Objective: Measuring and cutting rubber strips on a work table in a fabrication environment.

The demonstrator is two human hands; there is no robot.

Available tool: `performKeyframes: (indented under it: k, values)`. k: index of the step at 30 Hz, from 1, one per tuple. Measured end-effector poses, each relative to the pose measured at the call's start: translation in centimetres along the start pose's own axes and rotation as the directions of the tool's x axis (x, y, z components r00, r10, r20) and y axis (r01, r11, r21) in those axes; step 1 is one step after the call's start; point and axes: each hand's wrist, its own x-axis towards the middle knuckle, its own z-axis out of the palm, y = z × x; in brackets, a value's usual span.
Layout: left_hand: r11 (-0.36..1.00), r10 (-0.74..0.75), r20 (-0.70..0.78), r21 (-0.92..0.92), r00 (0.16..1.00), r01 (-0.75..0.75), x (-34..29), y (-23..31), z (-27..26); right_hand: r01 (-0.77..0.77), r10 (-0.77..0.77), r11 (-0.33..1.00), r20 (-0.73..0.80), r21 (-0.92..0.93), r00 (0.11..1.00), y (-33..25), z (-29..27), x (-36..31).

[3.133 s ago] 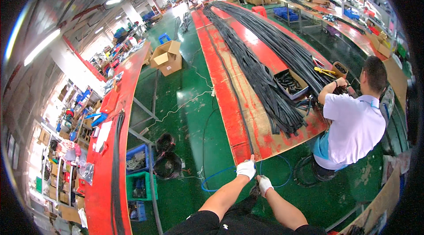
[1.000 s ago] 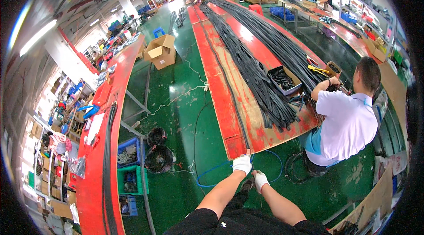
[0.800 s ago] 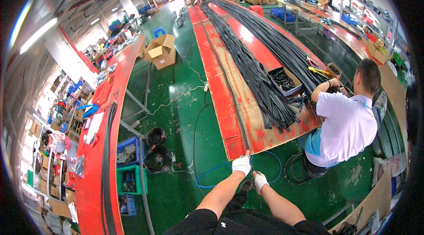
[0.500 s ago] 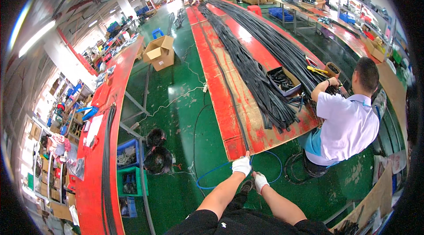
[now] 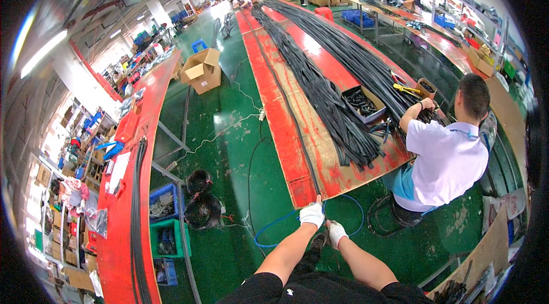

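A long black strip (image 5: 293, 121), like tubing or cable, runs down the left side of the red table (image 5: 269, 115) to its near edge. My left hand (image 5: 311, 214), in a white glove, is closed around the strip's near end at the table corner, thumb on top. Just right of it and lower, my right hand (image 5: 337, 234), also gloved in white, is closed beyond the table edge. Something thin and brownish seems to show at its fingers, too small to name. A blue hose (image 5: 362, 212) loops on the floor around my hands.
Bundles of black strips (image 5: 320, 90) cover the table's middle, beside a box of black parts (image 5: 366, 104). At the right a co-worker (image 5: 443, 150) sits handling strips. A second red table (image 5: 127, 201) stands left, with crates (image 5: 166, 238) below. An open carton (image 5: 201, 71) sits beyond.
The whole view has shifted slightly to the left. My hands keep nearly the same place and grip at the table corner. The co-worker's hand has moved slightly along the strips.
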Motion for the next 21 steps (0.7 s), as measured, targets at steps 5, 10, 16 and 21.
performKeyframes:
  k: [5,10,16,21]
  values:
    - [1.000,0.008,0.008,0.005,1.000,-0.008,0.3,0.2,-0.3,0.035,-0.035,0.999,0.003,-0.025,0.999,-0.3,-0.1,0.3]
    - [1.000,-0.005,0.029,0.009,1.000,0.005,-0.2,-0.6,-0.7,-0.015,0.016,0.999,0.033,-0.034,0.999,-1.4,0.7,-1.6]
    - [1.000,0.013,0.037,0.005,0.999,-0.013,0.1,0.3,-1.4,0.034,-0.033,0.999,-0.020,0.036,0.999,-1.6,0.8,-1.2]
    - [1.000,0.004,0.041,-0.018,0.999,-0.003,0.3,1.0,-1.7,0.021,-0.023,0.993,-0.024,-0.118,0.999,-0.9,-0.9,0.1]
